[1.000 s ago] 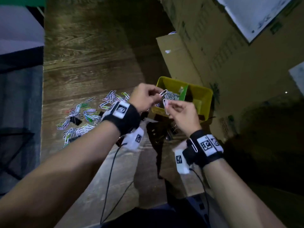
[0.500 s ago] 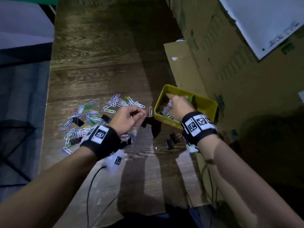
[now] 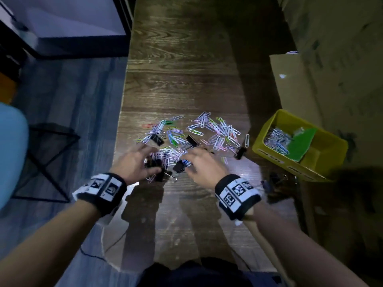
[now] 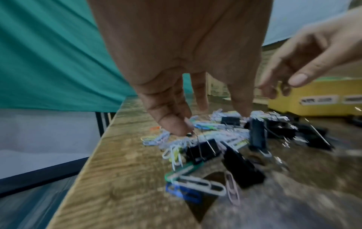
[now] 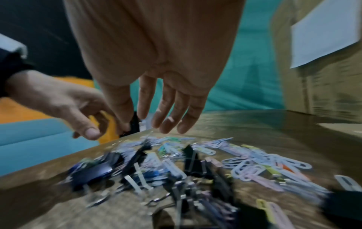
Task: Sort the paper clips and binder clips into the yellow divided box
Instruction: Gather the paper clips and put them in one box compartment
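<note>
— Over the near edge of the heap, at about six o'clock of it, we have both hands down: our left hand (image 3: 132, 164) at seven o'clock, our right hand (image 3: 204, 168) at five. What are we holding?

— Nothing in the right; its fingers (image 5: 170, 117) hang spread and loose above the paper clips (image 3: 217, 131). The left is harder: thumb and fingertips (image 4: 172, 122) come together right at the pile, by a binder clip (image 4: 203, 148), but blur keeps us from telling whether they pinch anything.

— And the yellow divided box (image 3: 269, 150)?

— At three o'clock of the heap, well apart on the table (image 3: 176, 79). One compartment holds paper clips; a green divider (image 3: 302, 141) stands beside them.

— So we judge this a gathering step, early on, most clips unsorted.

— Next calls for picking one kind cleanly, since black clips lie tangled among wire ones.
</note>
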{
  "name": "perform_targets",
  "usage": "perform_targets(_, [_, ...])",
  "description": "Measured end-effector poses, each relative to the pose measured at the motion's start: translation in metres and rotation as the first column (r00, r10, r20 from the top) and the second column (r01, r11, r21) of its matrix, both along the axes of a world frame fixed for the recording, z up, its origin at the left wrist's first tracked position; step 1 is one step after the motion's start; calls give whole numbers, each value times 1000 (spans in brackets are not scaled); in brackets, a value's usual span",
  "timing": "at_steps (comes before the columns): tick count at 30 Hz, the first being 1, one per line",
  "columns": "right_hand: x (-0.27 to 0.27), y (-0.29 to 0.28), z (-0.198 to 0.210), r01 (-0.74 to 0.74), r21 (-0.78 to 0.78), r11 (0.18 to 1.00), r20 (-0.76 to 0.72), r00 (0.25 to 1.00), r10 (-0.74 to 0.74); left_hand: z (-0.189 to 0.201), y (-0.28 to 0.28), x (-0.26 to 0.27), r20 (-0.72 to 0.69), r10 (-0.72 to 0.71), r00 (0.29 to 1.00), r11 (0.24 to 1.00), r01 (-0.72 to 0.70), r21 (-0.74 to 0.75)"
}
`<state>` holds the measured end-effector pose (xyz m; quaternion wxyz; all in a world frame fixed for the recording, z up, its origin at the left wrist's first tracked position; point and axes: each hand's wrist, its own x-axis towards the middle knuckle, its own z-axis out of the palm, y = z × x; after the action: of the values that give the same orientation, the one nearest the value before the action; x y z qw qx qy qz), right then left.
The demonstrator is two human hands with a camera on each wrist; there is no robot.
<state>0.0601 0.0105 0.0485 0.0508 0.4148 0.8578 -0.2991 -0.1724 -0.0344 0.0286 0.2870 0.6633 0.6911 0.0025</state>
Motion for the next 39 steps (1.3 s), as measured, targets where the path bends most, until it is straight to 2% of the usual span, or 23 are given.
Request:
perform_targets(2, [-22, -9, -7, -79, 33, 996, 51, 996, 77, -9, -10, 8, -66, -75, 995, 996, 71, -57])
perform_targets(4, [-38, -14, -11, -96, 73, 993, 115, 990, 87, -20, -16, 14, -91, -66, 994, 994, 58, -90])
perform_targets(8, [-48, -12, -22, -86, 72, 994, 232, 970, 67, -36, -19, 17, 66, 92, 994, 994, -87, -66])
perform_targets(11, [-46, -10, -30, -44, 16, 999, 152, 988, 41, -38, -18, 19, 119, 112, 987, 993, -108, -39])
perform_targets(16, [-36, -10, -28, 107, -57, 993, -51, 993, -110, -41, -23, 22, 180, 22, 983, 998, -34, 62])
perform_targets(20, [-15, -19, -16, 254, -105, 961, -174, 947, -269, -32, -35, 36, 213, -111, 971, 959, 49, 278])
perform_targets(22, [-1, -23, -16, 280, -104, 954, -173, 940, -295, -21, -45, 47, 261, -163, 951, 936, 65, 346])
perform_targets(24, [11, -24, -20, 295, -104, 950, -168, 936, -310, -20, -57, 57, 290, -173, 941, 935, 64, 350])
perform_targets(29, [36, -29, -36, 315, -93, 945, -152, 933, -326, -44, -71, 91, 276, -347, 896, 914, 258, 312])
perform_targets(32, [44, -33, -43, 342, -86, 936, -150, 924, -352, -50, -63, 110, 174, -502, 847, 837, 424, 346])
perform_targets(35, [50, -38, -46, 345, -31, 938, -121, 930, -346, -48, -54, 114, 93, -639, 764, 713, 542, 446])
perform_targets(37, [54, -40, -46, 335, 19, 942, -108, 937, -332, -41, -47, 105, 162, -670, 725, 708, 558, 433])
perform_targets(38, [55, -42, -46, 340, 36, 940, -107, 936, -335, -38, -41, 95, 197, -646, 737, 731, 524, 438])
perform_targets(39, [55, -43, -44, 351, 45, 935, -109, 932, -344, -38, -31, 83, 221, -581, 783, 773, 446, 450])
